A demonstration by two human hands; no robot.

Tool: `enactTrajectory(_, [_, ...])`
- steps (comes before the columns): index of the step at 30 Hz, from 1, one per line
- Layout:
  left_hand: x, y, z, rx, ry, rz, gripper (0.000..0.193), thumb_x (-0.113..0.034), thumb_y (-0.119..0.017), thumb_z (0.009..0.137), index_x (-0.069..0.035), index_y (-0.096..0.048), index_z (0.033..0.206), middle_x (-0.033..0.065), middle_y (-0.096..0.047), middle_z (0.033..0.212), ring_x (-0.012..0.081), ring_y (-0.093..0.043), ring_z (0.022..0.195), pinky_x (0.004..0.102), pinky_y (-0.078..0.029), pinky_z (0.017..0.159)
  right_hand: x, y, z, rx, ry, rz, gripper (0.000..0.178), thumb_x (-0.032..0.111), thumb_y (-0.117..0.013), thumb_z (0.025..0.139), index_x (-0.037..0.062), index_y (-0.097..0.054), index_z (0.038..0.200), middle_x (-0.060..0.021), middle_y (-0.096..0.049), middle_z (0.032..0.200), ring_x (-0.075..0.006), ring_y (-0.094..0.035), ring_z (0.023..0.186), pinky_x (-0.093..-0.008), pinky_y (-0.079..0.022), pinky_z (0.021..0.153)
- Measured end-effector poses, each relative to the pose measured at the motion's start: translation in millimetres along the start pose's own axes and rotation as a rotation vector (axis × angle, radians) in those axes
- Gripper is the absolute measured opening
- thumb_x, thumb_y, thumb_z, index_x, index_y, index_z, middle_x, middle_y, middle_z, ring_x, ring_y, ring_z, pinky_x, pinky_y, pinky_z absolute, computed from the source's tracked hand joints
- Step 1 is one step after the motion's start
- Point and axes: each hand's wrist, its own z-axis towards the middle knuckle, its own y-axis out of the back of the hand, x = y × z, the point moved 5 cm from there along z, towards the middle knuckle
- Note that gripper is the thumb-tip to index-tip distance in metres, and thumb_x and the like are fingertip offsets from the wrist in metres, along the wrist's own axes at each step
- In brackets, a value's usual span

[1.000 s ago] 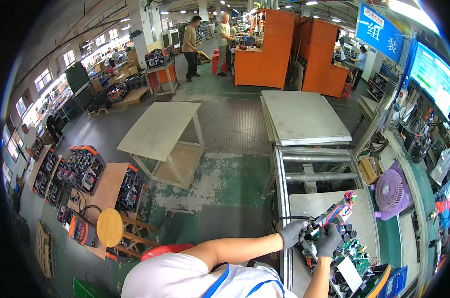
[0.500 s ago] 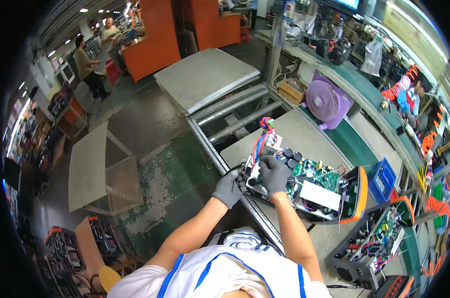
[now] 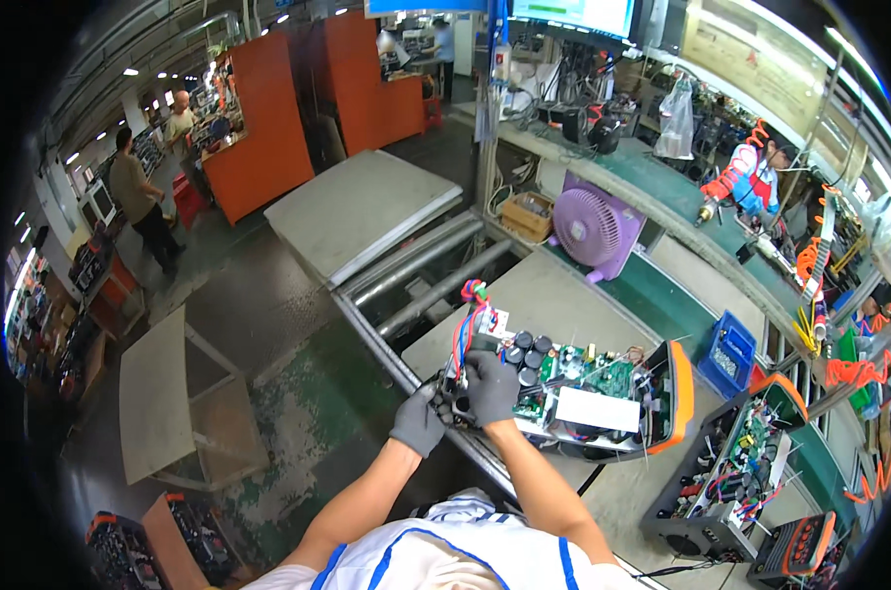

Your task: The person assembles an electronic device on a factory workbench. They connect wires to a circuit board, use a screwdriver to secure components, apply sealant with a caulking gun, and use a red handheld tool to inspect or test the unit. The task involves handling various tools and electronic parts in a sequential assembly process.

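The open unit (image 3: pixel 607 379) is set on the bench (image 3: pixel 555 287), its left end met by the left hand (image 3: pixel 418 423), the right hand (image 3: pixel 491 388) tucked beside the wires (image 3: pixel 460 339). Fingers are curled; their grip cannot be told. Wires are best kept unpinched.

Two gloved hands (image 3: pixel 418 423) (image 3: pixel 491 386), one purple fan (image 3: pixel 588 226) on show!
And I'm counting three orange-trimmed machines (image 3: pixel 603 401) (image 3: pixel 735 467) (image 3: pixel 797 546) on the right, one blue bin (image 3: pixel 727 354), one cardboard box (image 3: pixel 527 218), one lit screen (image 3: pixel 578 15); now the back, two orange cabinets (image 3: pixel 258 128) (image 3: pixel 367 79), and off to the left, two people (image 3: pixel 136 192) (image 3: pixel 182 128) standing.
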Motion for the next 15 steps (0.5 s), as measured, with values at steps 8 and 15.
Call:
enactTrajectory(8, [0.6, -0.1, 0.1, 0.004, 0.001, -0.006, 0.020, -0.021, -0.039, 0.096, -0.011, -0.055, 0.088, -0.0001, -0.050, 0.068, 0.0138, -0.044, 0.058, 0.0288, -0.037, 0.053, -6.1, -1.9, 0.4, 0.066, -0.069, -0.051, 0.010, 0.009, -0.069, 0.074, 0.0082, -0.068, 0.084, -0.0118, -0.065, 0.080, -0.0323, -0.063, 0.072, -0.0407, -0.050, 0.064])
enactTrajectory(15, [0.9, -8.6, -7.1, -0.101, -0.045, 0.014, 0.018, -0.021, -0.042, 0.095, -0.012, -0.053, 0.084, 0.0009, -0.050, 0.068, 0.0150, -0.045, 0.058, 0.0294, -0.037, 0.052, -15.0, -6.2, 4.5, 0.160, -0.242, 0.116, 0.009, 0.010, -0.064, 0.077, 0.0050, -0.070, 0.083, -0.0148, -0.068, 0.077, -0.0285, -0.067, 0.070, -0.0361, -0.052, 0.064])
